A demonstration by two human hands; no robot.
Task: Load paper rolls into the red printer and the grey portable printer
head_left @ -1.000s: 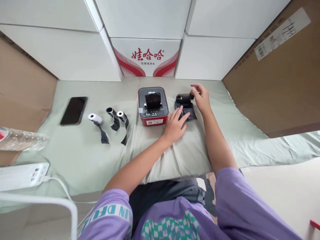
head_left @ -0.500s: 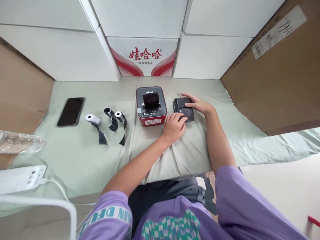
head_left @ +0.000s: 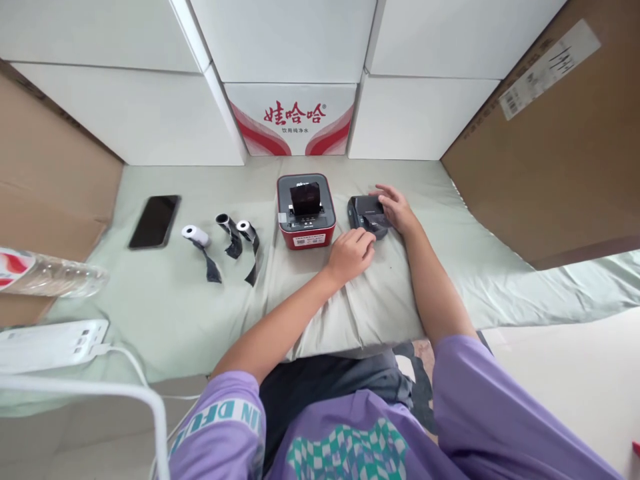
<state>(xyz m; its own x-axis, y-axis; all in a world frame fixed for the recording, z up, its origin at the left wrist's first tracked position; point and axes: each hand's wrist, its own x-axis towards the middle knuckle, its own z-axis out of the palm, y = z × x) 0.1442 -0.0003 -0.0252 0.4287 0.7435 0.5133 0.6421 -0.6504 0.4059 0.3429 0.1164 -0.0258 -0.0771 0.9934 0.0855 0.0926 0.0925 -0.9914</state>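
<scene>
Two hands: both are set on one small black printer (head_left: pixel 366 215), which lies on the green cloth (head_left: pixel 165 313) just right of the red-and-grey printer (head_left: pixel 305 212).
Right hand (head_left: pixel 395 208): laid flat over the black printer's far right side, fingers spread and loosely extended; nothing is gripped, the unit is only pressed or steadied.
Left hand (head_left: pixel 351 253): curled, fingertips touching the near left corner of the black printer; whether anything is pinched under the fingers cannot be told.
Black strip: a dark piece is seen at the unit's near edge, under the left fingertips; its nature is unclear.
Spare rolls (head_left: pixel 223 233): three small rolls with dark trailing tails are lying left of the red-and-grey printer, well apart from both hands.
Phone (head_left: pixel 155 221): placed face up, further left.
Surroundings: white cartons (head_left: pixel 293 119) behind, a water bottle (head_left: pixel 47 275) and power strip (head_left: pixel 50 343) at the left edge.
Risk, judged: the light unit could be skidded on the soft, wrinkled cloth if pressed unevenly.
Risk, judged: the dark strip could be creased or caught beneath the fingertips.
Risk, judged: the neighbouring printer could be nudged by the left wrist.
</scene>
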